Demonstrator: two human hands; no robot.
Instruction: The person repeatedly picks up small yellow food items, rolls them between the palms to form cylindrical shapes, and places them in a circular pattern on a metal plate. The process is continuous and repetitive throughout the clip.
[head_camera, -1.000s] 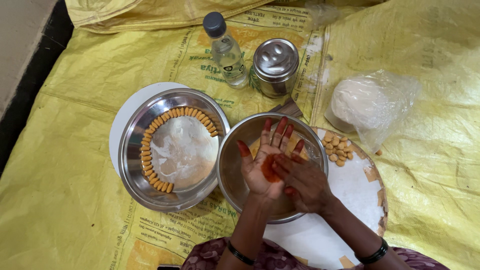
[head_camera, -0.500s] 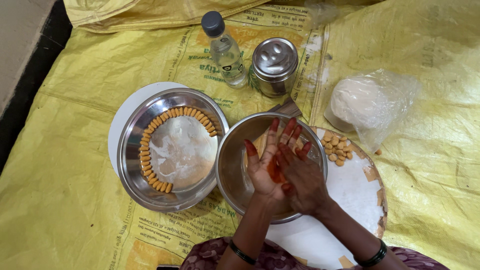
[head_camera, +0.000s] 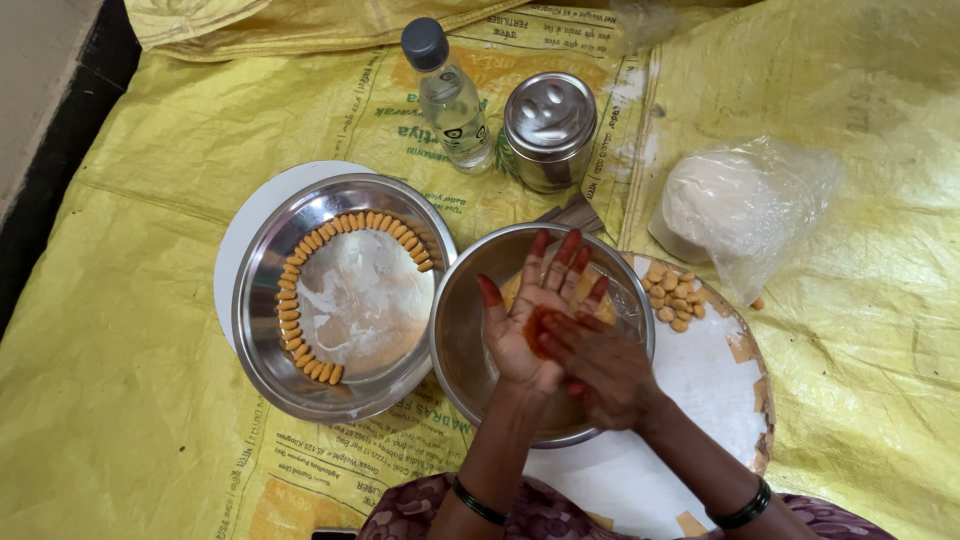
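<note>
Starting at the left, a steel plate (head_camera: 345, 295) sits on the yellow sheet (head_camera: 130, 300), dusted with flour, with a curved row of small orange pieces (head_camera: 300, 300) along its far and left rim. Far of it, near the middle, stand a clear bottle (head_camera: 450, 100) with a grey cap and a lidded steel tin (head_camera: 548, 130). Just right of the plate is a steel bowl (head_camera: 470, 340), touching its rim. Over this bowl I hold my left hand (head_camera: 530, 320) palm up, fingers (head_camera: 560, 265) spread apart and straight. My right hand (head_camera: 605, 365) lies across that palm, its fingers together and pressed flat on it; whether a piece sits between the palms I cannot tell. Right of the bowl, a round board (head_camera: 720, 380) carries a small heap of cut pieces (head_camera: 672, 298). Farther right lies dough in a clear bag (head_camera: 740, 205).
</note>
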